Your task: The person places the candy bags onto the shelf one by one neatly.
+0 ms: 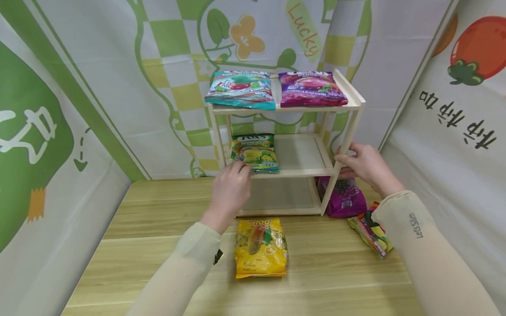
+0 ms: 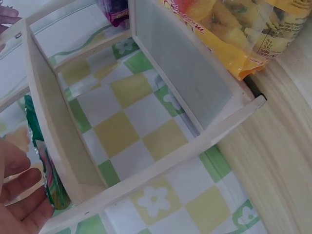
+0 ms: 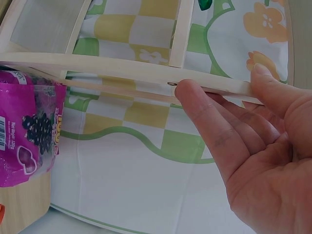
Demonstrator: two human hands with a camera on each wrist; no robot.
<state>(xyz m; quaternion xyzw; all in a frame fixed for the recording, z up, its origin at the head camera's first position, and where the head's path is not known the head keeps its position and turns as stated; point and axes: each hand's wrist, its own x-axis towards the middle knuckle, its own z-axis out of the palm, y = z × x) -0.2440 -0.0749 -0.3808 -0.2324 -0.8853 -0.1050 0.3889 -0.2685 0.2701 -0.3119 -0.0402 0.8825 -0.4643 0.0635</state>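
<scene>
On the middle shelf of a small wooden rack (image 1: 294,172) lies a green bag of Fox's candy (image 1: 254,153). My left hand (image 1: 232,188) is at its near left corner; the left wrist view shows the fingertips (image 2: 27,185) against the green bag (image 2: 54,187), the thumb unclear. My right hand (image 1: 365,164) holds the rack's front right post (image 1: 348,138) at middle-shelf height. In the right wrist view, that post (image 3: 122,70) runs between thumb and fingers. A teal bag (image 1: 241,90) and a purple bag (image 1: 310,90) lie on the top shelf.
A yellow bag with a mango picture (image 1: 261,248) lies on the wooden table (image 1: 158,245) before the rack. Right of the rack are a magenta bag (image 1: 345,199) and a multicoloured packet (image 1: 371,232), partly hidden by the right sleeve. Printed cloth walls (image 1: 95,66) enclose the table.
</scene>
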